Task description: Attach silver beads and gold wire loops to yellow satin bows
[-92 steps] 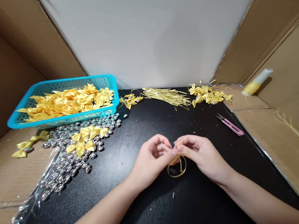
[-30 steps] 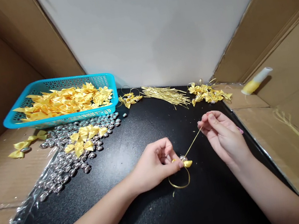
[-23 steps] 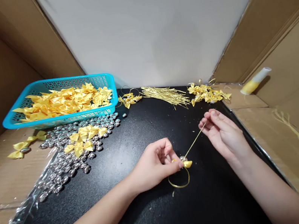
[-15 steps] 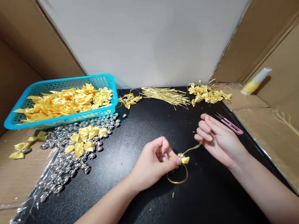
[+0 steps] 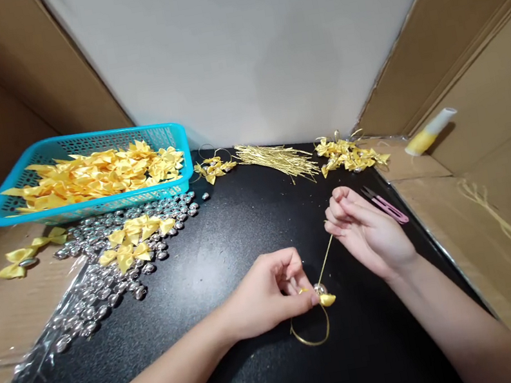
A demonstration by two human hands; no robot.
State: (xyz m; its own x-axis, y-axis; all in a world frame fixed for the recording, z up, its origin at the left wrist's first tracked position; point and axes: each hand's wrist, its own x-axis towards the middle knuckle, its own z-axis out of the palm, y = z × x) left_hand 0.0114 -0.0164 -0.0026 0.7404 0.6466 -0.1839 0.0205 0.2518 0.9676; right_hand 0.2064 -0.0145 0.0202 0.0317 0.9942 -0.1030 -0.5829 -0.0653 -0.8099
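A: Head view, the only one: pale wall [image 5: 214,61] behind, black tabletop [image 5: 247,376] below, cardboard either side; where is the piece?

B: Low, near the middle: yellow bow [image 5: 328,299] with a silver bead [image 5: 320,289] against it, at the tips of the left hand [image 5: 273,296], thumb and finger pinching the bow's near end

A: Right hand [image 5: 365,232]?

B: Fingers curled in, gripping the gold cord [image 5: 325,259], which runs straight down to the bead; exact finger contact hidden

A: Risks?

B: Too hard a pull could drag bow and bead from that small pinch; a thin, smooth cord might slip the right fingers and go slack

A: And the gold loop [image 5: 315,343] hanging under the left hand?

B: Could shrink or snag if it shares that cord; cannot tell whether it does
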